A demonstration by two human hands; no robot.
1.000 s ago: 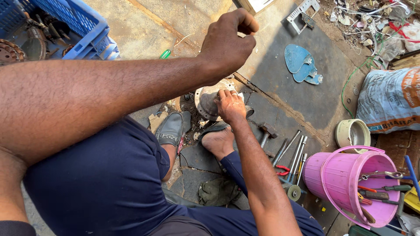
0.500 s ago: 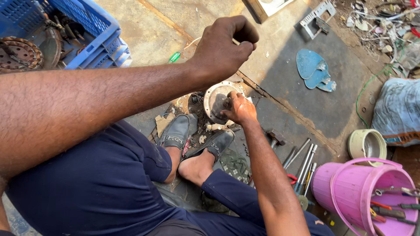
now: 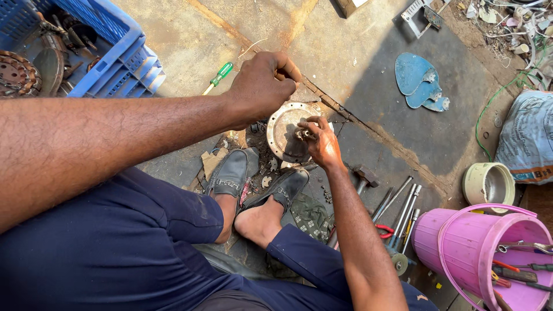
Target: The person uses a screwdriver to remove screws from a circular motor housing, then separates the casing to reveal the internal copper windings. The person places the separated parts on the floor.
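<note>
We see a round metal plate (image 3: 283, 131), dull, pale and dusty, under our hands. The floor (image 3: 368, 75) looks like rough concrete, stained and cracked. Our shoes (image 3: 233, 173) seem to be matt grey leather, scuffed, and our trousers (image 3: 121, 247) are smooth navy cloth. The crate (image 3: 124, 55) is blue moulded plastic; the bucket (image 3: 478, 245) is glossy pink plastic. The screwdriver (image 3: 218, 76) has a shiny green plastic handle. The long tools (image 3: 403, 210) beside the bucket are bare grey steel. The blue blades (image 3: 417, 80) look like painted metal, chipped.

Floor-level repair workshop: scattered tools (image 3: 397, 210), parts crate (image 3: 109, 52), scrap (image 3: 507, 23)
</note>
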